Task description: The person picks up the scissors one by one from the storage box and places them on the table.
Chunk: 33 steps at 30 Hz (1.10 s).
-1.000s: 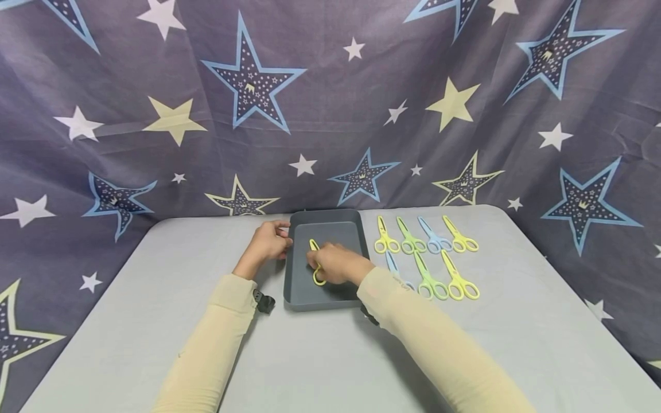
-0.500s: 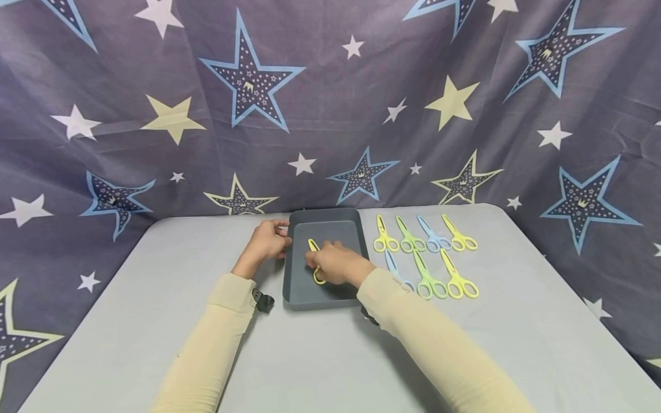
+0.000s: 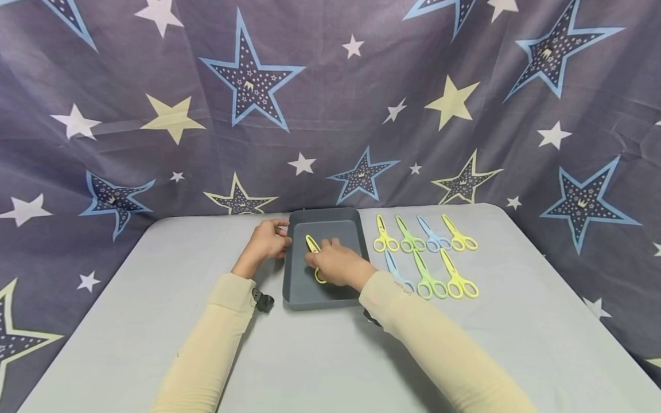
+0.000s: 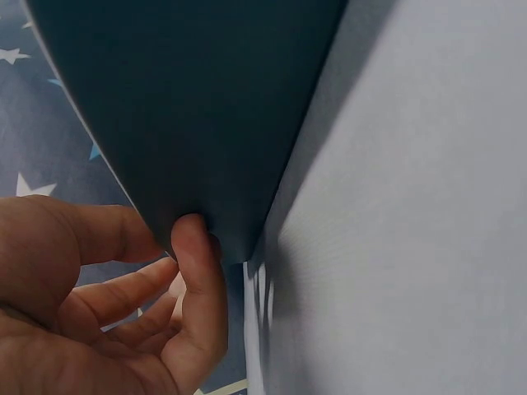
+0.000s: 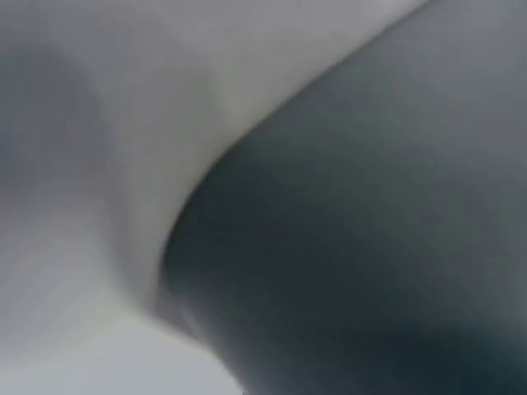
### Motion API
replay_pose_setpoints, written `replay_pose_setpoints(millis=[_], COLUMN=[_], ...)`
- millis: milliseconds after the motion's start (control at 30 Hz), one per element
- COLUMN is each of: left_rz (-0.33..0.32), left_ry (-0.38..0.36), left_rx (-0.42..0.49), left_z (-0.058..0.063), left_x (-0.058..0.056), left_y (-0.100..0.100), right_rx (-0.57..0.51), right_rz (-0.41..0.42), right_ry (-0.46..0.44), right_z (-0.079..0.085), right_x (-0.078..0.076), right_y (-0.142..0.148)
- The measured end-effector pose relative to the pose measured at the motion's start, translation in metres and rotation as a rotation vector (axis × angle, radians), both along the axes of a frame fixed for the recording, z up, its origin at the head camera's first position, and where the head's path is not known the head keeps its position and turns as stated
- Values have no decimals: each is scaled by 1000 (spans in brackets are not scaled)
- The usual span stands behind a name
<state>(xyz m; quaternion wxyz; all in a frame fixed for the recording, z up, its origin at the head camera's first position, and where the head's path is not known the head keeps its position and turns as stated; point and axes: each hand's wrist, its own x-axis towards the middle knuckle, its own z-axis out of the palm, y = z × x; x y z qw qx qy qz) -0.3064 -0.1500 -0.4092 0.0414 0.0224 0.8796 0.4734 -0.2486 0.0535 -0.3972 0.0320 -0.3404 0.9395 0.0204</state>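
Observation:
Inside a dark grey tray [image 3: 302,293], my right hand [image 3: 338,264] pinches a pair of yellow scissors [image 3: 312,244] from above. The blades point away from me, and the hand covers the middle of the scissors. At the tray's left edge is my left hand [image 3: 269,240]. The left wrist view shows its thumb [image 4: 196,263] against the tray's outer wall [image 4: 198,107] and a finger at the rim, holding the tray there. In the right wrist view the dark tray wall [image 5: 346,230] appears close and blurred; neither hand nor scissors shows there.
Right of the tray, two rows of scissors lie on the pale tablecloth [image 3: 320,361]. The back row includes blue scissors [image 3: 434,235]; the front row includes green scissors [image 3: 428,279] and yellow scissors [image 3: 458,279]. A star-patterned curtain [image 3: 330,115] hangs behind the table.
The yellow scissors in the tray have shifted slightly away from me and turned a little under my right hand. My left hand has stayed at the tray's edge.

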Motion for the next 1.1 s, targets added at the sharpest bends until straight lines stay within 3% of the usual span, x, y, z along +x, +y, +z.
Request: replay_pose_setpoints(millis=[333, 667, 1100], left_rz=[-2, -7, -13], left_ry=[13, 23, 25], left_rx=[-4, -13, -14], left_z=[0, 0, 1], left_x=[0, -2, -1], left_y=[0, 0, -1], right_rx=[20, 4, -130], right_rz=[36, 43, 44], right_ry=[100, 140, 191], right_z=[4, 8, 20], right_x=[6, 10, 14], right_y=[8, 20, 55])
